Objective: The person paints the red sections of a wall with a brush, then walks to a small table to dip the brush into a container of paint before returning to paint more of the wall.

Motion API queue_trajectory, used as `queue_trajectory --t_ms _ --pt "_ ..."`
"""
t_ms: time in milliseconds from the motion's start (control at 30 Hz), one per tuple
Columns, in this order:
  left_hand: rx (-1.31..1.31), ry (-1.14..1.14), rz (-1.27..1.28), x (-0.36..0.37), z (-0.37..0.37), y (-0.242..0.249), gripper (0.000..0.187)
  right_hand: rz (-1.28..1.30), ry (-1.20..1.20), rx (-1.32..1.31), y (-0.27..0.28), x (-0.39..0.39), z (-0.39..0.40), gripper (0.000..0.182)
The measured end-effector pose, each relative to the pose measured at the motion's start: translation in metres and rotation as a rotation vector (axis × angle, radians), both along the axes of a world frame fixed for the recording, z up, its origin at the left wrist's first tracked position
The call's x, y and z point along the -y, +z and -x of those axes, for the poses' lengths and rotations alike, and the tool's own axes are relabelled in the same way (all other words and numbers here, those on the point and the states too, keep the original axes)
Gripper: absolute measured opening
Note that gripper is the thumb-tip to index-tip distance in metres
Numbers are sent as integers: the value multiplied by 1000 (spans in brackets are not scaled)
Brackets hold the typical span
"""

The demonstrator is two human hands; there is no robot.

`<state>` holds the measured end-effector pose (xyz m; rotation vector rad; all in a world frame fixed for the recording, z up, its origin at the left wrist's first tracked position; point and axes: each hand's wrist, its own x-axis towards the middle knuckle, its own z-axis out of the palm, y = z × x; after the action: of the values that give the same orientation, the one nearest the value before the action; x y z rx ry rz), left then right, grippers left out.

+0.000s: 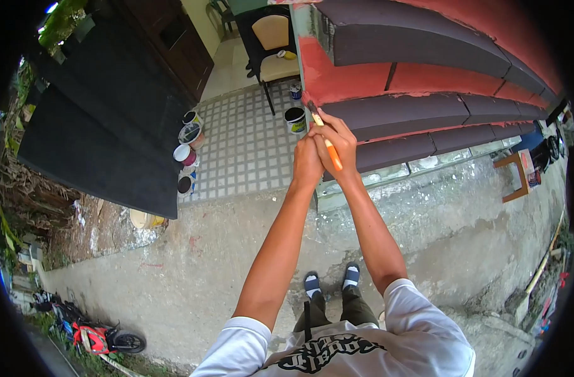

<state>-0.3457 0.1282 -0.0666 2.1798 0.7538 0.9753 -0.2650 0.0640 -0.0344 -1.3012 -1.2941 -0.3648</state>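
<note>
A paintbrush (pixel 326 137) with a pale and orange handle is in my right hand (pixel 338 143), its dark bristles pointing up at the left edge of the red wall (pixel 347 81). The fingers of my right hand wrap round the handle. Against it on the left rests my left hand (pixel 308 157), its fingers curled; what they grip, if anything, is hidden. Dark grey panels (pixel 394 116) run across the red wall. Just left of the brush, an open paint bucket (pixel 294 119) stands on the tiles, with a small blue can (pixel 296 92) behind it.
Several paint containers (pixel 184 154) line the left side of the tiled floor (pixel 240 144), beside a large black panel (pixel 104 119). A chair (pixel 274 50) stands at the doorway. A wooden stool (pixel 518 177) is at the right, a red motorcycle (pixel 92 337) at the lower left.
</note>
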Motion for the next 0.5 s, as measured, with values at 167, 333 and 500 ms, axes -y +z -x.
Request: queue_trajectory --t_ms 167,333,500 --pt "-81 45 85 3 -2 16 26 -153 -251 -123 -19 2 -30 8" --pt "-7 19 93 -4 -3 1 30 -125 -123 -92 -8 4 -10 7" --pt "-161 15 124 -5 -2 18 45 -159 -380 -181 -9 7 -41 11"
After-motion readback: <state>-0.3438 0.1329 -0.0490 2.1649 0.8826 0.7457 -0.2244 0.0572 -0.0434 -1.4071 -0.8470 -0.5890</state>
